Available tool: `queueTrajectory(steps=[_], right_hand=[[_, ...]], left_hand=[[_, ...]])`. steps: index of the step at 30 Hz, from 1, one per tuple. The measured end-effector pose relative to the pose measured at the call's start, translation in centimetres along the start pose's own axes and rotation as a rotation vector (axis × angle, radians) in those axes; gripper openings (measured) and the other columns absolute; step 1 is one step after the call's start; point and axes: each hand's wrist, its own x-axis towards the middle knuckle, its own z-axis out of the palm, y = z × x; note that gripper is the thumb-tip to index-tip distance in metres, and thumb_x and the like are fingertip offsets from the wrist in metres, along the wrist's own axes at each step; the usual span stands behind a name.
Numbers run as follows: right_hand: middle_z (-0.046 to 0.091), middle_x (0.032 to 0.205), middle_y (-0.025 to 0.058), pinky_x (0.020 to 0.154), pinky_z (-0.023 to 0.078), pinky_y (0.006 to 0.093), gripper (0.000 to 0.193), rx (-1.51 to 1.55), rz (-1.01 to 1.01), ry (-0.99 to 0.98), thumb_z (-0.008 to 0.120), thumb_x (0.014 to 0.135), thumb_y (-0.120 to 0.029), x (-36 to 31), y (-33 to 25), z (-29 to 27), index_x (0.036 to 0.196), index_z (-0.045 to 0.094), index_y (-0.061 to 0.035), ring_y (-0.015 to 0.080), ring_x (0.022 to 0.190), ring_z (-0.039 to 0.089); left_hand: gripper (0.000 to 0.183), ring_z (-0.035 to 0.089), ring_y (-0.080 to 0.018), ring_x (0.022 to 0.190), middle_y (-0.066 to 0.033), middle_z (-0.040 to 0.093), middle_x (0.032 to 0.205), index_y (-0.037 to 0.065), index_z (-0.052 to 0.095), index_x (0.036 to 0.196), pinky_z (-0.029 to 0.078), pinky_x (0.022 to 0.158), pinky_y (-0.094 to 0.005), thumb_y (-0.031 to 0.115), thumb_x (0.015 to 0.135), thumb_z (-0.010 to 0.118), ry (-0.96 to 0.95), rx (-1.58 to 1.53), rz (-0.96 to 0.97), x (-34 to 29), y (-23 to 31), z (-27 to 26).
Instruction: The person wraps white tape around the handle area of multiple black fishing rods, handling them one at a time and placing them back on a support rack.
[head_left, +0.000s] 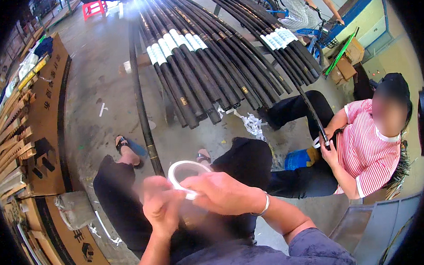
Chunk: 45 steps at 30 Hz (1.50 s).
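Observation:
My right hand point(229, 193), with a bangle on its wrist, is closed on a roll of white tape point(188, 163). Close beside it, my left hand point(159, 208) has its fingers curled in and is smeared by motion; what they hold is hidden. A long dark pole point(144, 112) runs from the far side down toward my hands and passes behind them, between my knees. Ahead, many similar dark poles point(210, 85) lie side by side, sloping toward me. Several of them carry white wraps point(175, 41) around their shafts.
On the right a co-worker in a striped shirt point(368, 140) holds another dark pole. A blue bucket point(296, 159) stands between us. Wooden strips point(13, 141) and cardboard boxes point(55, 115) line the left side. White scraps point(253, 126) litter the floor. Farther back, someone is with a blue bicycle point(312, 33).

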Motion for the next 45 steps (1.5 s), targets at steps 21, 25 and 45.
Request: queueTrajectory(steps=[21, 25, 45], right_hand=[[0.06, 0.069, 0.0042, 0.05, 0.044, 0.0247, 0.013, 0.431, 0.325, 0.044, 0.057, 0.091, -0.012, -2.7, 0.4, -0.1, 0.103, 0.06, -0.0067, 0.0114, 0.053, 0.056], [0.059, 0.068, 0.0011, 0.048, 0.042, 0.0226, 0.013, 0.511, 0.37, 0.059, 0.053, 0.094, -0.012, -3.2, -0.3, -0.2, 0.104, 0.059, -0.0046, 0.0069, 0.051, 0.053], [0.056, 0.065, 0.0014, 0.048, 0.043, 0.026, 0.014, 0.237, 0.148, 0.137, 0.052, 0.096, -0.018, -3.8, -0.2, 0.3, 0.102, 0.057, -0.0063, 0.0097, 0.051, 0.054]], left_hand=[[0.045, 0.053, -0.0156, 0.097, -0.0068, 0.053, 0.111, 0.002, 0.045, 0.13, 0.042, 0.09, -0.0287, 0.017, 0.091, 0.058, 0.109, -0.015, -0.426, -1.4, -5.1, -3.2], [0.069, 0.052, -0.0176, 0.098, -0.01, 0.051, 0.114, 0.001, 0.035, 0.139, 0.044, 0.087, -0.0321, 0.034, 0.086, 0.064, 0.019, -0.022, -0.51, -2.1, -6.0, -1.7], [0.058, 0.052, -0.0222, 0.115, -0.0167, 0.051, 0.127, -0.004, 0.032, 0.137, 0.039, 0.098, -0.0315, 0.001, 0.085, 0.058, 0.018, -0.13, -0.592, -1.0, -6.8, 0.6]])
